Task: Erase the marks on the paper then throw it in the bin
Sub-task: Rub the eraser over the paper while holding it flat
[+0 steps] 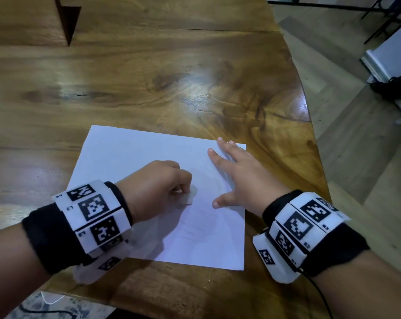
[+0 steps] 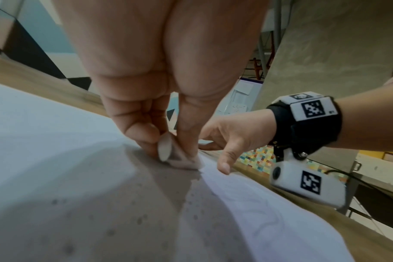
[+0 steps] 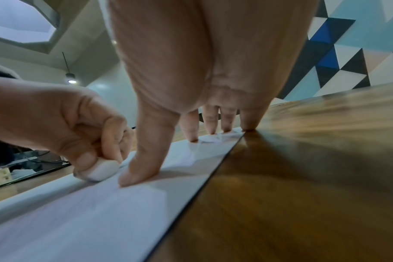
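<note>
Paper [image 1: 135, 162] is your landmark: one white sheet lying flat on the wooden table [image 1: 195, 77], close to the table's near edge, its right edge just short of the table's curved right side. Your left hand [image 1: 154, 187] sits over the middle of the sheet, fingers curled and pinching a small white eraser [image 1: 190, 195] whose lower face is pressed to the paper. From your left wrist view the eraser [image 2: 168, 152] is wedged between thumb and fingertips, and small dark crumbs are scattered on the shaded paper [image 2: 34, 141] nearer the camera. Faint pencil marks [image 1: 195, 229] show on the sheet toward its near right part, just below the eraser; they are too pale to read.

Your right hand [image 1: 241, 176] lies spread on the paper's right side, fingers straight and splayed, holding nothing. Its fingertips reach the sheet's far right corner and its thumb points in toward the eraser. From your right wrist view the thumb [image 3: 144, 159] presses the paper [image 3: 101, 212] just beside the eraser [image 3: 103, 170], and the other fingertips [image 3: 192, 131] touch down near the far right corner.
</note>
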